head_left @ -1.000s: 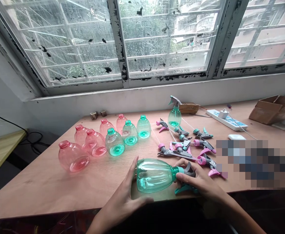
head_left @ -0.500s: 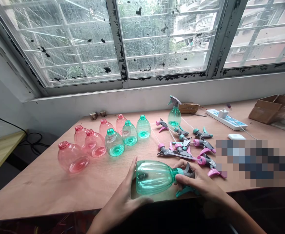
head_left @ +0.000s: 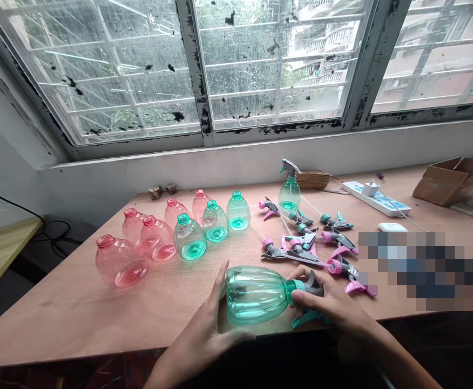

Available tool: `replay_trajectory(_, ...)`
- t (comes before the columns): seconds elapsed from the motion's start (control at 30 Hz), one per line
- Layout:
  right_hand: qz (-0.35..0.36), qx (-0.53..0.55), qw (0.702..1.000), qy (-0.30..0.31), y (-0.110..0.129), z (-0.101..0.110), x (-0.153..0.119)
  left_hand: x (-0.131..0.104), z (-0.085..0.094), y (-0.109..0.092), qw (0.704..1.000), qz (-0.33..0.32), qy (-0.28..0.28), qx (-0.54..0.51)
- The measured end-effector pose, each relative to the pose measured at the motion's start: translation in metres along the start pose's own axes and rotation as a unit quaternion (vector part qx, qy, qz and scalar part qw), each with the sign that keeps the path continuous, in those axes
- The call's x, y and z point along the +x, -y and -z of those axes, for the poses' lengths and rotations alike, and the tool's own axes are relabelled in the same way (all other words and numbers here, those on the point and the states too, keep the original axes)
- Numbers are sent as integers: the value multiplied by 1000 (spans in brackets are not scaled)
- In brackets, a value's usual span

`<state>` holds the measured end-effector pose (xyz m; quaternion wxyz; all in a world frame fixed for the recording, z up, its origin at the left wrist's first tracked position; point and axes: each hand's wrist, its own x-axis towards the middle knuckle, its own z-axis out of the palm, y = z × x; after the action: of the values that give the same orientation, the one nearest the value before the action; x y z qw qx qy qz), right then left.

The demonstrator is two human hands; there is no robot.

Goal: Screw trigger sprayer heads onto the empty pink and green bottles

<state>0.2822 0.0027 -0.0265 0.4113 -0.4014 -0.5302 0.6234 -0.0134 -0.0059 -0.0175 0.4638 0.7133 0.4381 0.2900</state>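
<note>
A green transparent bottle [head_left: 256, 295] lies on its side above the table's front edge, its base toward the left. At its neck is a spray head [head_left: 310, 286] with a teal collar and grey body. My right hand [head_left: 333, 297] is closed around the collar and neck. Spread fingers and thumb of my left hand [head_left: 210, 319] stand around the bottle's base end; whether the palm touches it is hard to see. Beyond, green bottles [head_left: 190, 237] and pink bottles [head_left: 122, 262] stand without heads. Several loose spray heads [head_left: 301, 251] lie right of them.
A green bottle with its spray head [head_left: 289, 193] stands at the back, near a flat cardboard piece [head_left: 313, 180]. Farther right are a power strip [head_left: 376, 200], a white case [head_left: 392, 227], an open cardboard box [head_left: 453, 181] and a blurred patch.
</note>
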Motion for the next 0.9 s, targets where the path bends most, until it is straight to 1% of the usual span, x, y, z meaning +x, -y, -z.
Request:
replay_trajectory(0.1,-1,-1,1000,-4,-1,0,0,0,2,-3,1000,19,10,-21)
replay_trajectory(0.17,0,0,1000,-4,-2,1,-1,0,2,-5,1000,20,20,-12)
replay_trajectory(0.33,7,5,1000,0,-4,2,0,-1,1,-4,1000,-5,4,23)
replay_trajectory(0.47,11,7,1000,4,-4,2,0,-1,0,-1,999,-21,19,20)
replay_trajectory(0.57,10,10,1000,4,-2,1,1,0,1,-1,1000,-2,19,24)
replay_trajectory(0.67,10,6,1000,4,-1,1,2,0,1,-4,1000,18,25,2)
replay_trajectory(0.73,11,3,1000,4,-3,1,2,0,2,-6,999,21,26,-7)
replay_trajectory(0.9,16,1,1000,-2,-8,5,2,-1,3,-8,1000,25,15,11)
